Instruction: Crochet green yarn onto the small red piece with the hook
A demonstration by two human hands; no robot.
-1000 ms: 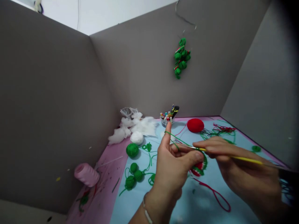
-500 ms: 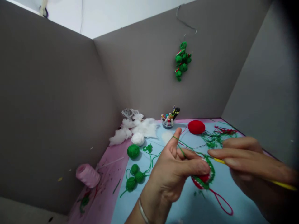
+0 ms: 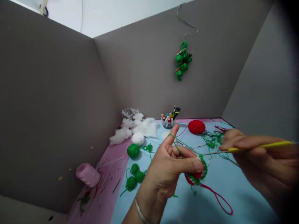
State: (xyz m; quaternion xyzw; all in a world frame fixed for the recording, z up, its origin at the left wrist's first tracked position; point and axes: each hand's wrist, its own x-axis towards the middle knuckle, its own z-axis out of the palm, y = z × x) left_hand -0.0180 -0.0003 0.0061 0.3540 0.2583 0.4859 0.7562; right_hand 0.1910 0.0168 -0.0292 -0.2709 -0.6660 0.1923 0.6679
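Note:
My left hand (image 3: pixel 169 166) pinches a small crochet piece (image 3: pixel 203 168), red in the middle with a white and green edge, between thumb and fingers. Green yarn (image 3: pixel 184 144) runs from the piece up around the raised index finger of that hand. A red yarn loop (image 3: pixel 220 197) trails from the piece over the table. My right hand (image 3: pixel 254 155) is closed around the yellow handle of a crochet hook (image 3: pixel 240 149). The thin metal shaft of the hook points left, its tip at the green edge of the piece.
White stuffing (image 3: pixel 142 126) and a white yarn ball (image 3: pixel 137 138) lie at the back left, near green yarn balls (image 3: pixel 133 151). Behind are a pen cup (image 3: pixel 167 123), a red yarn ball (image 3: pixel 196 127) and tangled yarn (image 3: pixel 212 138). A pink spool (image 3: pixel 88 175) lies left; green ornaments (image 3: pixel 183 59) hang on the wall.
My right hand has turned, so the hook now lies nearly level with its metal shaft showing. My left hand and the crochet piece have shifted slightly left.

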